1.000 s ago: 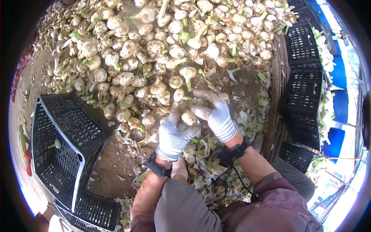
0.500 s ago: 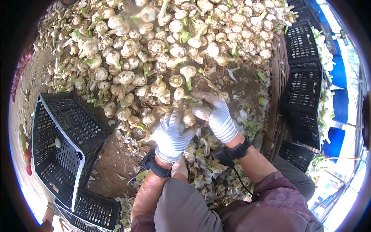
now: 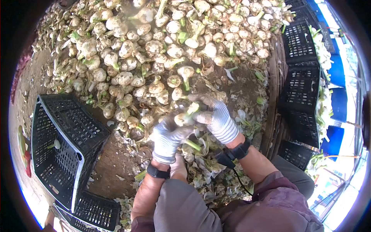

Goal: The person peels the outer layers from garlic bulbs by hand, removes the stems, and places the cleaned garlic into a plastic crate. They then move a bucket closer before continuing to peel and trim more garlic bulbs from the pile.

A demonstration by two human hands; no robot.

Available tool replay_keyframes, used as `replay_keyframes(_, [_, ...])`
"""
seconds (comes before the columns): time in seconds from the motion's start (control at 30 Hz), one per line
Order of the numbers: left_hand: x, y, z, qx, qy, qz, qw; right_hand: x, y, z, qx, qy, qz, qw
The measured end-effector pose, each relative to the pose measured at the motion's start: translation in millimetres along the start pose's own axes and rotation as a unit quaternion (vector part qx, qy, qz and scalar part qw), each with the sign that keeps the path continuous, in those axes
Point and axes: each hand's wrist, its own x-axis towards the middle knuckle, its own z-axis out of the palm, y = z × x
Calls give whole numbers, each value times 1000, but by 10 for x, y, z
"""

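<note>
My left hand (image 3: 167,140), in a white striped glove, is smeared by motion at the near edge of a large pile of dirt-flecked white bulbs (image 3: 156,47). My right hand (image 3: 218,119), gloved the same way, has its thumb and fingers closed around a pale bulb with a green stem (image 3: 185,117), just to the right of my left hand. A cut green stalk (image 3: 192,145) shows below the two hands. Whether my left fingers touch the bulb is too blurred to make out.
A black slatted crate (image 3: 83,154) lies tipped on the left, with one bulb (image 3: 57,144) inside. More black crates (image 3: 300,87) holding pale, green-stemmed produce line the right side, beyond wooden boards (image 3: 275,92). Leaf scraps (image 3: 210,176) cover the ground by my legs.
A bulb with a green stem has come up between my hands. My left hand has shifted slightly left and turned; my right fingers have closed in. A green stalk now shows below them.
</note>
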Motion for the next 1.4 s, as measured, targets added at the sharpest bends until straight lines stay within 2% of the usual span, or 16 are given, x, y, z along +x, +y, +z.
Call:
replay_keyframes(0.1, [-31, 1, -110, -186, -49, -143, 971, 6, -47, -30, -3, -60, -6, 998])
replay_keyframes(0.2, [-67, -88, -143, -327, -67, -184, 925, 18, -78, -42, -351, -56, -179, 917])
replay_keyframes(0.3, [-63, -128, -147, -331, -60, -205, 919, 35, -80, -72, -461, -51, -245, 852])
replay_keyframes(0.37, [-28, -130, -155, -355, -83, -224, 904, 35, -84, -31, -374, -73, -240, 893])
replay_keyframes(0.43, [-11, -81, -146, -274, -73, -198, 938, -13, -134, 49, -234, -30, -70, 969])
replay_keyframes(0.57, [0, -57, -50, -183, 22, -54, 981, 7, -50, 37, -231, -50, -91, 967])
replay_keyframes(0.63, [3, -48, -208, -165, 25, -96, 981, 59, 72, -45, -322, -42, -75, 943])
replay_keyframes(0.7, [12, -87, -299, -172, -3, -169, 970, 107, 50, -54, -452, -77, -260, 850])
replay_keyframes(0.77, [-4, -16, -227, -194, -2, -192, 962, 116, 25, 10, -351, -81, -177, 916])
replay_keyframes(0.87, [-23, -126, -114, -144, -4, -3, 990, 115, -10, 76, -163, -21, 2, 986])
replay_keyframes(0.97, [-77, -8, -163, -143, -10, -73, 987, 42, -3, 127, -80, -19, 90, 992])
replay_keyframes(1.03, [-76, -85, -264, -131, -21, -77, 988, 93, 69, 74, -127, -51, -6, 991])
replay_keyframes(1.13, [-124, -69, -284, -202, -114, -164, 959, 198, 82, -25, -459, -86, -257, 846])
replay_keyframes(1.27, [-103, -10, -293, -251, -137, -207, 936, 309, 28, 22, -433, -124, -204, 869])
replay_keyframes(1.37, [-110, -46, -294, -285, -76, -164, 941, 365, -48, -71, -358, 11, -223, 907])
replay_keyframes(1.4, [-88, -67, -293, -209, -33, -145, 966, 291, -139, -120, -357, 39, -144, 922])
